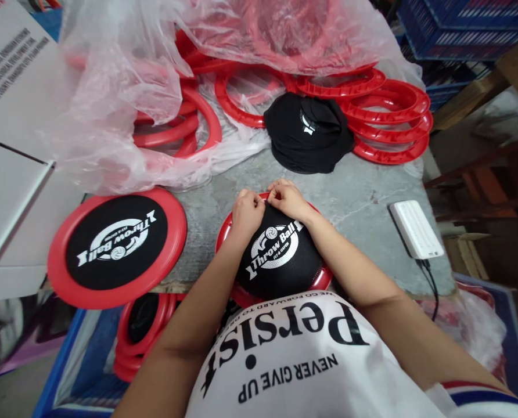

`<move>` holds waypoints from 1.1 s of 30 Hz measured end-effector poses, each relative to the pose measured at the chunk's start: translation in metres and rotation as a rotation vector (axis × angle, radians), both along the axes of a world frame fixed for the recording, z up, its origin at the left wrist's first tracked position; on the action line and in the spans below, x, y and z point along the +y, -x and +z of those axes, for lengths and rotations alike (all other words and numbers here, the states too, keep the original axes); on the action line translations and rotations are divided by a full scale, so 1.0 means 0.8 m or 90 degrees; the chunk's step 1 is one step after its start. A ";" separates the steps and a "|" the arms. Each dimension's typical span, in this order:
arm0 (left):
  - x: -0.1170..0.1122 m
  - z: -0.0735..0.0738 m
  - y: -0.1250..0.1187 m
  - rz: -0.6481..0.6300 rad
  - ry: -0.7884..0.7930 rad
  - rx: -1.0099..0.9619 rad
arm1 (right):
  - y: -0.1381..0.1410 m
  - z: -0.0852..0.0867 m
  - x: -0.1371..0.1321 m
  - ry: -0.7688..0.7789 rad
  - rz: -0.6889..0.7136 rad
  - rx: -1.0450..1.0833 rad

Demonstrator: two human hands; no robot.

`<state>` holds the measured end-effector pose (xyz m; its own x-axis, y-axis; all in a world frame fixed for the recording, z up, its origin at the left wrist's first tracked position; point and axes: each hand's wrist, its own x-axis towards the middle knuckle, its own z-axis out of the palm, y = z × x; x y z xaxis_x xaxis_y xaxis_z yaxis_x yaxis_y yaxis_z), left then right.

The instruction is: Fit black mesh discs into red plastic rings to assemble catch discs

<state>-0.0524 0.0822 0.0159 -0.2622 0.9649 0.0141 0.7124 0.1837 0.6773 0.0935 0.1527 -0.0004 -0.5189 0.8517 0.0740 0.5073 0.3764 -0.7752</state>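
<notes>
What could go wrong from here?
The cover might slip loose: the left hand and right hand have only its far edge, by the red ring.

The disc on the left might get knocked off, since its near side juts past the edge of the table.

The white box could be dragged down if its hanging cable snagged.

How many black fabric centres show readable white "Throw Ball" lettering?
2. One black fabric centre fills the wide red ring at left; another, touched by the left hand and right hand, covers a glossy red ring. More may hide in the black fabric stack or blue plastic crate below.
</notes>
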 end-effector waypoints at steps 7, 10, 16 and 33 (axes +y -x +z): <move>0.001 0.003 -0.001 0.007 0.009 -0.008 | 0.000 -0.002 0.001 -0.012 0.000 -0.004; 0.001 0.005 -0.001 -0.001 0.017 -0.002 | 0.001 0.000 0.000 -0.009 -0.002 -0.017; 0.005 0.004 0.000 0.000 0.025 -0.007 | 0.002 0.003 -0.001 -0.015 -0.004 -0.021; 0.004 0.005 0.000 -0.012 0.031 -0.005 | 0.005 0.006 -0.004 -0.016 -0.027 -0.065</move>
<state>-0.0523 0.0850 0.0200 -0.2432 0.9694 -0.0345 0.7113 0.2024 0.6731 0.0894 0.1497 0.0046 -0.4884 0.8715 0.0443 0.5986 0.3716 -0.7096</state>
